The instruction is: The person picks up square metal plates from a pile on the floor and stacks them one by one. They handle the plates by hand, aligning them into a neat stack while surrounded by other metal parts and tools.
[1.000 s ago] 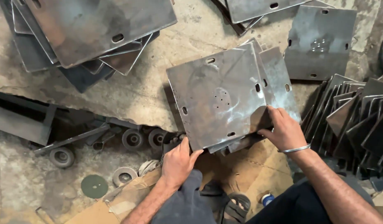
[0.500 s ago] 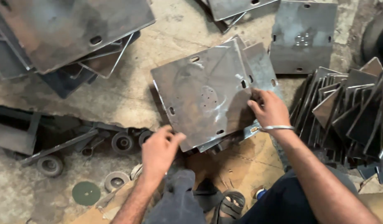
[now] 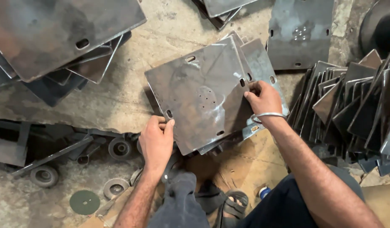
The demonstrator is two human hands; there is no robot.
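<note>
A square steel plate [image 3: 199,95] with slots at its edges and a cluster of small holes in its middle lies on top of a short stack of like plates [image 3: 262,67] on the concrete floor. My left hand [image 3: 156,141] grips its near left corner. My right hand [image 3: 264,98], with a metal bangle on the wrist, holds its right edge beside a slot.
More steel plates are piled at the upper left [image 3: 55,38], lie flat at the top right [image 3: 302,36] and stand on edge at the right [image 3: 351,109]. Round metal parts [image 3: 119,147], a green disc [image 3: 84,202] and a steel frame [image 3: 17,147] lie at the lower left. Cardboard [image 3: 245,164] lies under my knees.
My left hand let go, drew back and now grips the plate's left corner. My right hand shifted up along the right edge. The view moved closer.
</note>
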